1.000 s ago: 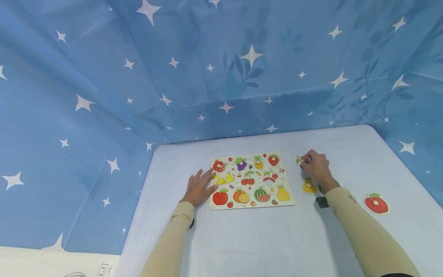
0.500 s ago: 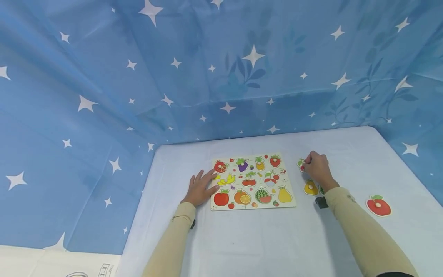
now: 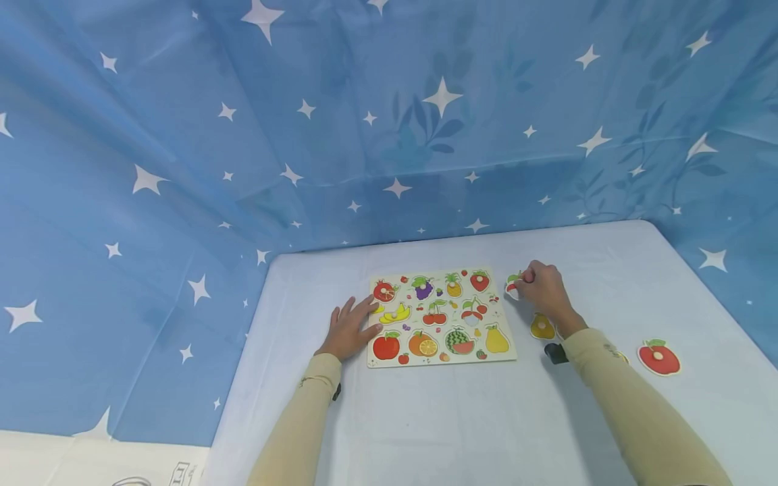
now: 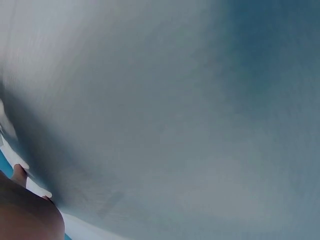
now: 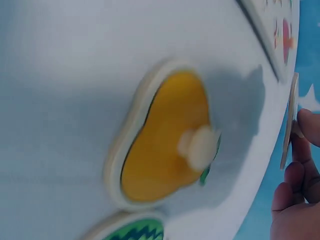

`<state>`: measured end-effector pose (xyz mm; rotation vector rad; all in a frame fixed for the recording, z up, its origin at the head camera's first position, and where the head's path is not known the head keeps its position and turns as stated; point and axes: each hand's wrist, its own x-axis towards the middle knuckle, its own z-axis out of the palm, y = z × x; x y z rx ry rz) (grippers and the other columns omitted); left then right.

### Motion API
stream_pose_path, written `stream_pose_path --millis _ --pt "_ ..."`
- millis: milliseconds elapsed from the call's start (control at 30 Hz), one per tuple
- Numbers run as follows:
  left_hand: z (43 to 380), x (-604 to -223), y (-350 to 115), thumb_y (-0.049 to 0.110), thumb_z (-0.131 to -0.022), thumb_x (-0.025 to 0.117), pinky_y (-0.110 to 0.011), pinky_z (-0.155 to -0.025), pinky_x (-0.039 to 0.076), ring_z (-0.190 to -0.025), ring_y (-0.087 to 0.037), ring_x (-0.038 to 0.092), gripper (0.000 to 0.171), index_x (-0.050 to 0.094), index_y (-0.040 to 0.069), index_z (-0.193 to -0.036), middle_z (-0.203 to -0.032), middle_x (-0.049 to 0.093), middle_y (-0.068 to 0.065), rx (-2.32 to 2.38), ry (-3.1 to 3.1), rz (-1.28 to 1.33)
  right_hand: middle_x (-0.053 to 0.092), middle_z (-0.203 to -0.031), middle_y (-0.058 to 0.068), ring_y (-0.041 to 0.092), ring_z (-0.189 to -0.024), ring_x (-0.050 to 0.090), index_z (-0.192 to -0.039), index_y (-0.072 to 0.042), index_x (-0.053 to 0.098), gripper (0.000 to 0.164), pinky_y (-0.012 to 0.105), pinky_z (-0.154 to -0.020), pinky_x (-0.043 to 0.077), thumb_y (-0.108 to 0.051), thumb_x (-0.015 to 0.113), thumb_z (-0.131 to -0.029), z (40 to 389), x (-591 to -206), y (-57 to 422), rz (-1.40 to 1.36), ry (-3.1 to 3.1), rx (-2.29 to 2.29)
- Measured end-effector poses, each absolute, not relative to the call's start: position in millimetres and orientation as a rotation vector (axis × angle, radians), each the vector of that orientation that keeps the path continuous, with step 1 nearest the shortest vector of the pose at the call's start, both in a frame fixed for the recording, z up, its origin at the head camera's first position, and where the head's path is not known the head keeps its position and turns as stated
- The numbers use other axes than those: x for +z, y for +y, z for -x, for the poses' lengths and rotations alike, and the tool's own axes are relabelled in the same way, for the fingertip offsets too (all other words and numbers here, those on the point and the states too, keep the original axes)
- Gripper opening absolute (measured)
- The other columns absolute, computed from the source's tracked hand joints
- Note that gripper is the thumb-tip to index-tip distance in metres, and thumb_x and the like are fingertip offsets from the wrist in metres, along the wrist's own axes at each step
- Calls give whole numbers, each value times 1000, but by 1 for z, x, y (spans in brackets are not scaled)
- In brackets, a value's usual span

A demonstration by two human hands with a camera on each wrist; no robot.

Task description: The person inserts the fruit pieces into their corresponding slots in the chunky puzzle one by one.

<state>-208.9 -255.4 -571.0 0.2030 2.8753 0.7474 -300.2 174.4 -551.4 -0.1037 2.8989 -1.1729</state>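
Observation:
My left hand (image 3: 348,331) lies with spread fingers on the left edge of a wooden fruit puzzle board (image 3: 446,363); in the left wrist view only part of the hand (image 4: 30,212) shows at the lower left corner. Just off the board's right side, my right hand (image 3: 547,290) pinches a puzzle piece (image 3: 512,286), red and white with a green leaf. Seen from the right wrist, that piece (image 5: 290,120) is edge-on, raised off the table, thumb and finger at its knob. Below the hand lies a yellow pear piece (image 3: 543,327) with a white knob.
A red apple piece (image 3: 659,358) lies further right on the white table. Beside the pear, a green-striped piece (image 5: 137,231) shows in the right wrist view. Several knobbed pieces, such as the pineapple (image 3: 453,286), sit in the board. A starry blue curtain (image 3: 365,135) hangs behind.
My right hand has carried the pinched piece left toward the board, away from its place above the pear. My left hand stays on the board's edge.

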Motion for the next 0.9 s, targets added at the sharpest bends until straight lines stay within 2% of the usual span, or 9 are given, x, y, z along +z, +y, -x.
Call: stream_pose_path --millis 133,433,633,733,900 --pt "211 -573 -257 52 -95 55 -53 -119 -1 -150 -25 7 62 38 32 -150 -160 23 13 716 2860 -185 49 -75 11 24 -69 47 -78 -5 43 26 33 -58 38 -5 66 -89 295 -549 162 186 2890 -1202" --pt "212 -576 -257 53 -95 55 -53 -118 0 -150 -24 7 62 39 31 -150 -160 23 13 715 2866 -186 41 -68 8 22 -64 43 -75 -7 40 33 32 -57 36 -8 69 -89 285 -556 136 327 2842 -1210" --pt "212 -576 -257 50 -95 57 -56 -118 2 -150 -27 9 61 41 28 -150 -160 26 9 734 2890 -213 38 -67 7 23 -65 42 -73 -8 41 33 34 -59 36 -9 71 -88 279 -562 122 377 2829 -1183" --pt "211 -576 -257 49 -94 58 -56 -118 2 -149 -27 9 61 41 28 -150 -160 26 9 730 2891 -212 40 -71 8 23 -70 42 -73 -8 42 33 34 -60 36 -10 71 -88 276 -566 116 401 2807 -1177" --pt "211 -577 -257 49 -94 58 -56 -117 2 -149 -27 9 61 41 29 -149 -160 26 9 742 2890 -207 44 -74 10 24 -69 46 -74 -8 45 31 31 -57 40 -13 71 -88 271 -568 106 369 2731 -1179"
